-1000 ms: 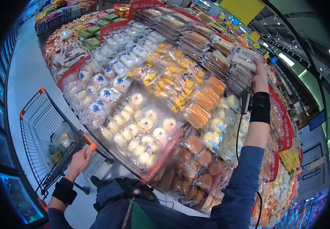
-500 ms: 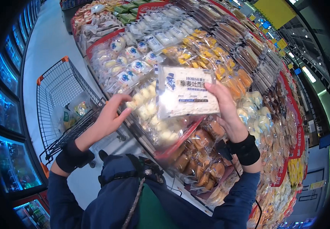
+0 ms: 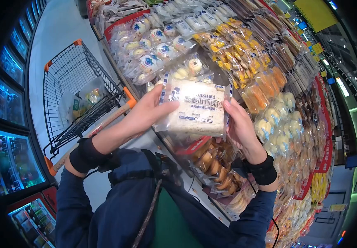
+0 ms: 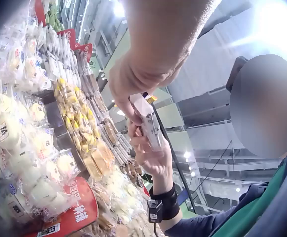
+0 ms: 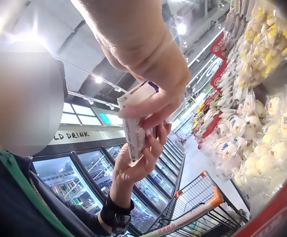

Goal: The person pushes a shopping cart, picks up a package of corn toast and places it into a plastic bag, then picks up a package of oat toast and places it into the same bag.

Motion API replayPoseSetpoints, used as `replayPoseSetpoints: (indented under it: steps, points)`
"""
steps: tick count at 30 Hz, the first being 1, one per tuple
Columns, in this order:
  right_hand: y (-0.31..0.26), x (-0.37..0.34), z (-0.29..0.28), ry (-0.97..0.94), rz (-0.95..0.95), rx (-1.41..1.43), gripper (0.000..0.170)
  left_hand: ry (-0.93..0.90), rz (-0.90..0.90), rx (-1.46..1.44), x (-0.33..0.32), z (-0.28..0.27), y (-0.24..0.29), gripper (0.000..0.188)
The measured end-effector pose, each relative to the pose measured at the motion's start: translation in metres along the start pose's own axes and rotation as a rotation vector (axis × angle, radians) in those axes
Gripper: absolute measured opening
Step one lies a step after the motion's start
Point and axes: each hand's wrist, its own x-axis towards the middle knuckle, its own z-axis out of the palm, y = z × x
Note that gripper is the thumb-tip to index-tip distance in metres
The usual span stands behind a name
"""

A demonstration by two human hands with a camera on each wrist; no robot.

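Observation:
A flat clear packet of toast bread (image 3: 197, 108), printed with dark blue lettering, is held up in front of the chest, its label toward the head camera. My left hand (image 3: 151, 108) grips its left edge, the thumb lying across the front. At the opposite edge my right hand (image 3: 243, 128) pinches it, thumb on the front and the other fingers mostly hidden behind. In the left wrist view the packet (image 4: 152, 126) shows nearly edge-on between both hands. The right wrist view also shows fingers of both hands around the packet (image 5: 133, 126).
Below and beyond the hands spreads a sloping display of bagged buns and breads, including yellow packets (image 3: 232, 47) and brown buns (image 3: 215, 167). A shopping cart (image 3: 64, 60) holding plastic bags (image 3: 73, 105) stands at left. Glass-door coolers (image 3: 13, 161) line the far left.
My right hand has brought the packet from the display's upper right to in front of the chest. My left hand has left the cart handle and taken hold of the packet's left edge.

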Motion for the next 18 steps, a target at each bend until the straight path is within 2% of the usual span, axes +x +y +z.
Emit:
replayPoseSetpoints:
  steps: [5,8,11,14,18]
  points:
    - [0.004,-0.003,0.014,0.046,-0.141,-0.142,0.043,-0.005,0.066,0.074,-0.006,0.002,0.003,0.046]
    - [0.008,0.0,0.001,0.022,-0.099,-0.186,0.045,0.008,0.091,0.065,-0.007,0.003,-0.001,0.048]
    - [0.011,0.002,0.007,0.002,-0.167,-0.151,0.049,0.037,0.147,0.07,-0.009,0.004,-0.003,0.049]
    - [0.016,0.006,0.002,-0.048,-0.246,-0.226,0.053,0.085,0.101,0.004,-0.014,0.005,-0.003,0.048]
    - [0.025,0.007,-0.001,-0.048,-0.273,-0.299,0.056,0.112,0.084,0.071,-0.017,0.0,-0.005,0.045]
